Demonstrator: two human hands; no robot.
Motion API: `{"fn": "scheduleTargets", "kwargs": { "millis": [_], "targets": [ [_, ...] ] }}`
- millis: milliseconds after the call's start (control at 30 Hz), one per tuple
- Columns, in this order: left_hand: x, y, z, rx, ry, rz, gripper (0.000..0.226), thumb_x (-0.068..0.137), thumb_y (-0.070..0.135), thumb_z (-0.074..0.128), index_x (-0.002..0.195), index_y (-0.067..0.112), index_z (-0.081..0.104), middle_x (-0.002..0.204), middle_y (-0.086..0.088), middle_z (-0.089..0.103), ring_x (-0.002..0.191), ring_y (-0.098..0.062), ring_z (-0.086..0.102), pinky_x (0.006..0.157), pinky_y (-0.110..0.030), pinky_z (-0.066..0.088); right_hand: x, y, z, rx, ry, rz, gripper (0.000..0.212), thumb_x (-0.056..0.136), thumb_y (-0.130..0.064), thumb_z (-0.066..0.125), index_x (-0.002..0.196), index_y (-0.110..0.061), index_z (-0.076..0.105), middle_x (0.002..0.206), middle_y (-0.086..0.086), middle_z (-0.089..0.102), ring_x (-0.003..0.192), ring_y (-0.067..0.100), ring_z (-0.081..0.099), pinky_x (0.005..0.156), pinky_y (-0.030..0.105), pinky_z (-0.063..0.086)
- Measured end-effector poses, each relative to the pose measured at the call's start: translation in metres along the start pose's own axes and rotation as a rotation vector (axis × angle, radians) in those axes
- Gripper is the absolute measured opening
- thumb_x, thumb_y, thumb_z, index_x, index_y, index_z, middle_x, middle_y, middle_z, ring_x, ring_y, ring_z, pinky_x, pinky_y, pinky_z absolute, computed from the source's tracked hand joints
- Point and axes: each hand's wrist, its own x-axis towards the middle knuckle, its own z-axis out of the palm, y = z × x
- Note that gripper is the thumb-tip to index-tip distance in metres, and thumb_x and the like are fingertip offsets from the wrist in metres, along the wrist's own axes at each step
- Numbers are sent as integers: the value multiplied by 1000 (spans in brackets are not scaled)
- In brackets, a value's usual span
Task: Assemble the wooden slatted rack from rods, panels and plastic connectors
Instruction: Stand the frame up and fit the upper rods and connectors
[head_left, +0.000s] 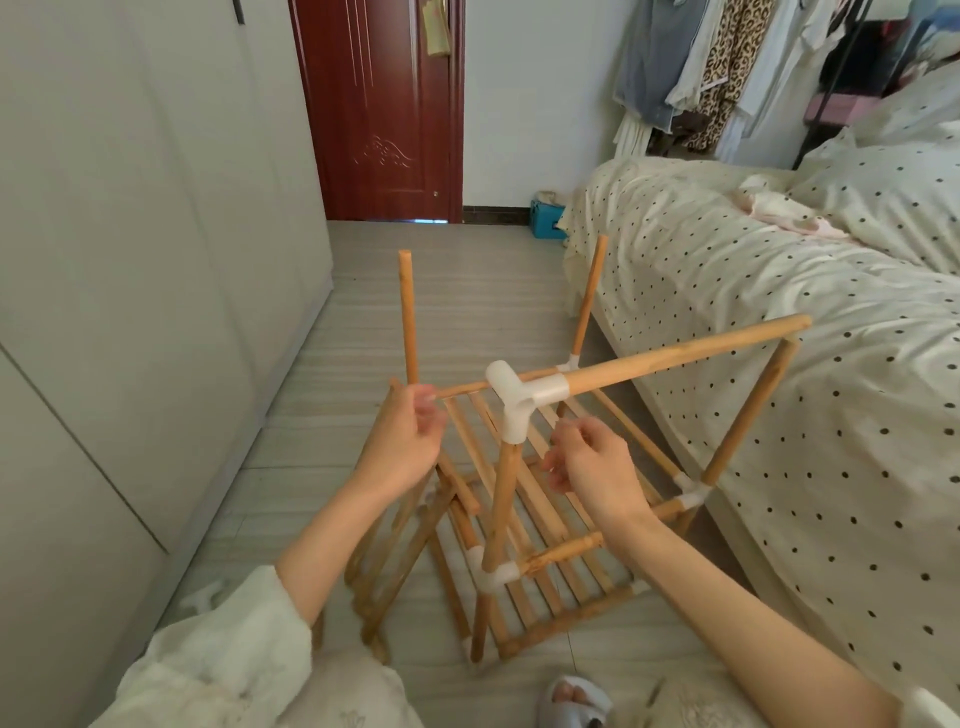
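Rack (545, 519) stands on the floor (467, 312) just below both hands, half built. The left hand (410, 441) pinches the near end of a slatted panel (498, 415) between curled fingers and holds it up, probably to bring its end rail toward the connector (511, 397) just right of this hand. The right hand (592, 467) hovers close below and right of that connector with loosely curled fingers and holds nothing; it looks ready to steady the upright rod (501, 499) beside it. From the connector a long rod (685, 353) runs away to the right, toward the bed (779, 270). The rods are round pale wood with a little grain, the slats thin and flat, and the connectors white, smooth plastic with tube sockets. Further panels lean below the left hand.
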Motion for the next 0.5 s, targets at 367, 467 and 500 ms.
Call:
{"fn": "scheduleTargets", "kwargs": {
  "millis": [367, 467, 500],
  "targets": [
    [14, -101, 40, 333, -437, -431, 32, 95, 9, 49, 127, 10, 47, 125, -6, 50, 124, -23, 46, 94, -22, 39, 52, 42, 14, -365, -397, 185, 34, 99, -29, 41, 129, -19, 53, 131, 1, 54, 116, 16, 50, 84, 23, 39],
    [17, -125, 61, 399, -449, -398, 33, 93, 14, 54, 125, 9, 45, 127, -7, 49, 122, -25, 48, 91, -27, 40, 58, 50, 13, -405, -467, 198, 29, 97, -31, 41, 121, -24, 56, 129, -2, 54, 113, 15, 51, 87, 26, 43],
    [19, -132, 67, 430, -434, -367, 41, 93, 17, 54, 130, 7, 40, 132, -10, 48, 122, -26, 48, 95, -29, 41, 60, 52, 12, -409, -480, 199, 27, 97, -31, 41, 117, -24, 58, 126, -3, 55, 113, 15, 51, 94, 30, 43]
  ]
}}
